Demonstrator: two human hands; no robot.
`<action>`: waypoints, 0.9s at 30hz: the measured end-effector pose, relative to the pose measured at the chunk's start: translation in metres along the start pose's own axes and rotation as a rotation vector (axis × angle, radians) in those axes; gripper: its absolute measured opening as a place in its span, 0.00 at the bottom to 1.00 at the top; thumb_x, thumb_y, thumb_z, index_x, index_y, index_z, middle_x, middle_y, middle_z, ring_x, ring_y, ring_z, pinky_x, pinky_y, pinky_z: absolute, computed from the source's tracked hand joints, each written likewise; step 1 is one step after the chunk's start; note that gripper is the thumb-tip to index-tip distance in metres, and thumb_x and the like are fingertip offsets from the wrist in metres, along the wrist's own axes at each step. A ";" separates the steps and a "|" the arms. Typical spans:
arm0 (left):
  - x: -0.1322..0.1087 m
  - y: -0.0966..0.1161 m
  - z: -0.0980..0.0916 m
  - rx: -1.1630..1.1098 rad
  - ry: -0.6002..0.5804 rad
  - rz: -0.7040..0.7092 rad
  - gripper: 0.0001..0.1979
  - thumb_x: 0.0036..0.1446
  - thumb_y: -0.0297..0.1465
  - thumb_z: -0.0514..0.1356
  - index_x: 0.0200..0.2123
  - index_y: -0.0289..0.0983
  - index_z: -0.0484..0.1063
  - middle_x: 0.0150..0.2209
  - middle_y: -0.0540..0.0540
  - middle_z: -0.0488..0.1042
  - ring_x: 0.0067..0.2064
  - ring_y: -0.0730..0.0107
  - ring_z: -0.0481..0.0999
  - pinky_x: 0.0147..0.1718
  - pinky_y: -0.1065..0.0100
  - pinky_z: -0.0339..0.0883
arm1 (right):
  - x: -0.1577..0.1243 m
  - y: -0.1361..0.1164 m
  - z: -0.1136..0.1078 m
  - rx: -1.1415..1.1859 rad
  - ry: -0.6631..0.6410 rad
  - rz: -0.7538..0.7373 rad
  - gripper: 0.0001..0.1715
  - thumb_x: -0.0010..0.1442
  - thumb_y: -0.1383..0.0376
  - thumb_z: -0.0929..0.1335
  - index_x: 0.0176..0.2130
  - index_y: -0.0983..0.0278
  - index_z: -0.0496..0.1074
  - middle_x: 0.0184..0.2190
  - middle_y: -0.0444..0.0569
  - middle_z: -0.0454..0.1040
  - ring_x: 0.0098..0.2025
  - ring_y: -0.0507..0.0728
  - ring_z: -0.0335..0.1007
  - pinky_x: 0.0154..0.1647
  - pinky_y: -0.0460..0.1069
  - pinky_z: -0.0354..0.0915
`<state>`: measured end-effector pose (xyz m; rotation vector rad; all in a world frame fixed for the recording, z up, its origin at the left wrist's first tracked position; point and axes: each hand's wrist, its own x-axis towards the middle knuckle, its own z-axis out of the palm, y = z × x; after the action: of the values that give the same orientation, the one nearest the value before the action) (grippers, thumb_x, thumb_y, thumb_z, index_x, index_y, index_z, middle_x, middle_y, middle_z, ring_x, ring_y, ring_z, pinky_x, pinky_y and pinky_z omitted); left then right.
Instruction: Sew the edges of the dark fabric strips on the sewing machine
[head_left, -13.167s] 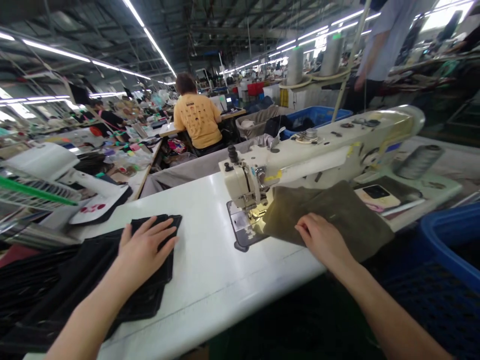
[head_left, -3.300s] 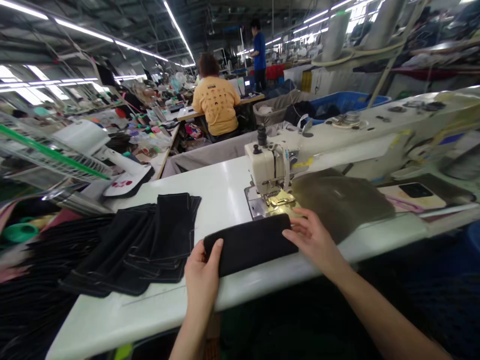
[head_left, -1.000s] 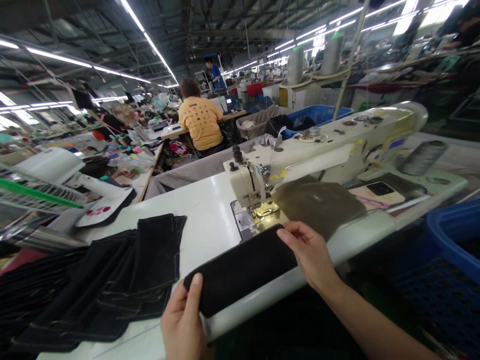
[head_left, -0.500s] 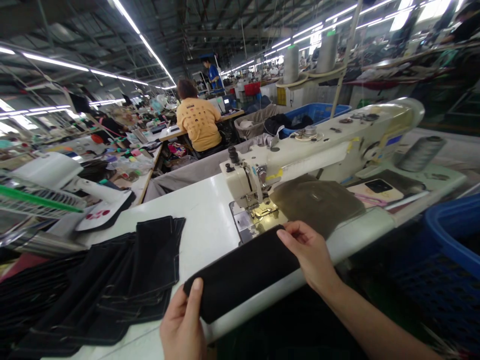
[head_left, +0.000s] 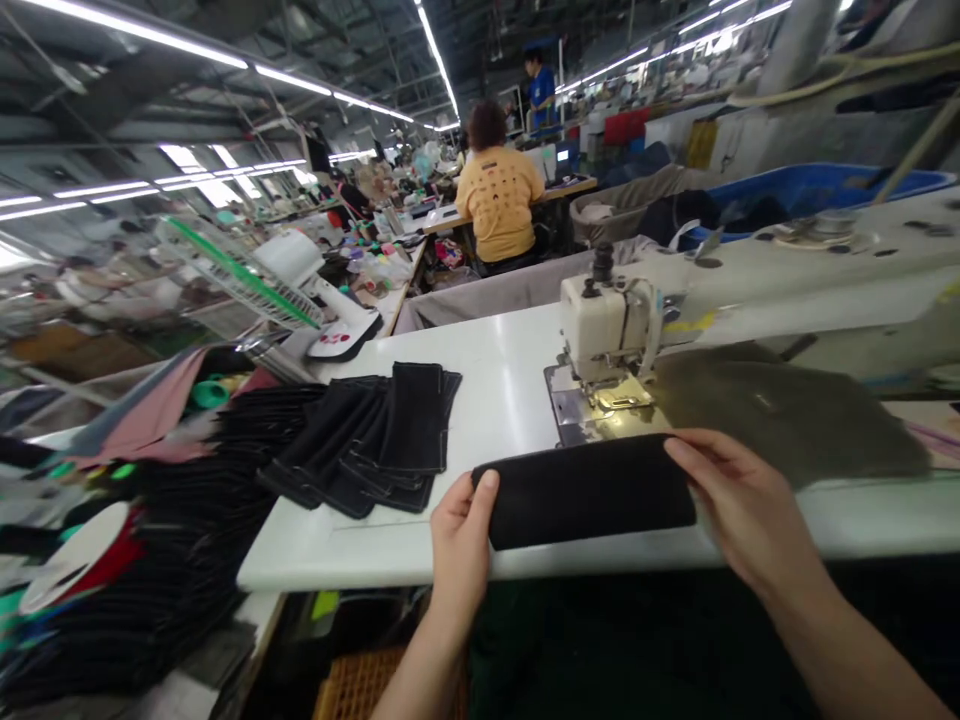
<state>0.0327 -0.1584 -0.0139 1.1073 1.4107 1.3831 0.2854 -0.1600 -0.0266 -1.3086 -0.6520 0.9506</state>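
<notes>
A folded black fabric piece (head_left: 589, 490) lies lengthwise along the front edge of the white sewing table (head_left: 495, 390). My left hand (head_left: 461, 535) pinches its left end, thumb on top. My right hand (head_left: 742, 500) grips its right end with curled fingers. Just behind the piece is the needle plate and presser foot (head_left: 615, 400) of a cream sewing machine (head_left: 611, 320). An olive-grey cloth (head_left: 780, 410) lies under the machine arm to the right.
A stack of stitched black pieces (head_left: 375, 435) sits to the left on the table, with more dark fabric piled beyond the table's left end (head_left: 135, 560). A person in a yellow shirt (head_left: 499, 200) sits ahead. Blue bins (head_left: 810, 190) stand at the back right.
My view has swung left and down. The black piece now lies level along the table edge instead of slanting, with both hands still on its ends.
</notes>
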 end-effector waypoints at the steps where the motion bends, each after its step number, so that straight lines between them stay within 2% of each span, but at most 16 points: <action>1: 0.000 -0.001 0.000 -0.013 -0.003 0.001 0.20 0.52 0.49 0.67 0.30 0.35 0.79 0.29 0.47 0.77 0.34 0.67 0.74 0.33 0.70 0.70 | 0.001 0.002 -0.001 -0.026 0.012 -0.023 0.23 0.41 0.52 0.80 0.35 0.61 0.79 0.29 0.44 0.77 0.33 0.53 0.72 0.29 0.45 0.68; 4: 0.001 -0.006 -0.002 -0.069 -0.004 -0.011 0.19 0.52 0.47 0.68 0.34 0.35 0.79 0.28 0.48 0.76 0.31 0.71 0.73 0.31 0.72 0.69 | 0.003 0.008 -0.003 -0.053 0.027 -0.044 0.23 0.41 0.51 0.80 0.35 0.61 0.79 0.30 0.45 0.78 0.33 0.54 0.73 0.30 0.45 0.69; 9: 0.005 -0.010 -0.005 -0.136 0.036 0.050 0.21 0.48 0.40 0.72 0.43 0.37 0.79 0.29 0.50 0.75 0.30 0.75 0.73 0.31 0.75 0.68 | 0.003 0.010 -0.001 0.006 0.032 0.023 0.24 0.38 0.53 0.81 0.34 0.61 0.79 0.27 0.45 0.77 0.28 0.53 0.72 0.26 0.45 0.69; 17: 0.011 -0.008 -0.009 -0.048 0.037 0.059 0.13 0.47 0.37 0.71 0.35 0.36 0.80 0.27 0.49 0.76 0.29 0.75 0.73 0.30 0.75 0.67 | 0.002 0.008 -0.001 0.030 0.023 0.117 0.23 0.37 0.54 0.81 0.34 0.60 0.79 0.27 0.43 0.78 0.29 0.51 0.73 0.26 0.42 0.68; 23: 0.013 -0.011 -0.011 -0.008 -0.014 0.106 0.13 0.48 0.36 0.70 0.36 0.37 0.78 0.25 0.52 0.72 0.26 0.77 0.69 0.26 0.76 0.64 | 0.003 0.006 0.000 0.035 0.020 0.103 0.21 0.36 0.55 0.81 0.31 0.60 0.79 0.25 0.44 0.77 0.27 0.53 0.73 0.25 0.44 0.70; 27: 0.016 -0.009 -0.018 0.157 -0.177 0.194 0.09 0.52 0.36 0.67 0.35 0.37 0.78 0.22 0.54 0.68 0.24 0.76 0.65 0.24 0.75 0.61 | 0.005 0.003 -0.001 0.054 0.030 0.102 0.20 0.36 0.57 0.81 0.31 0.61 0.80 0.25 0.45 0.77 0.27 0.55 0.73 0.26 0.46 0.71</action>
<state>0.0112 -0.1472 -0.0220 1.4651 1.3283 1.2871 0.2881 -0.1565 -0.0302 -1.3152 -0.5369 1.0225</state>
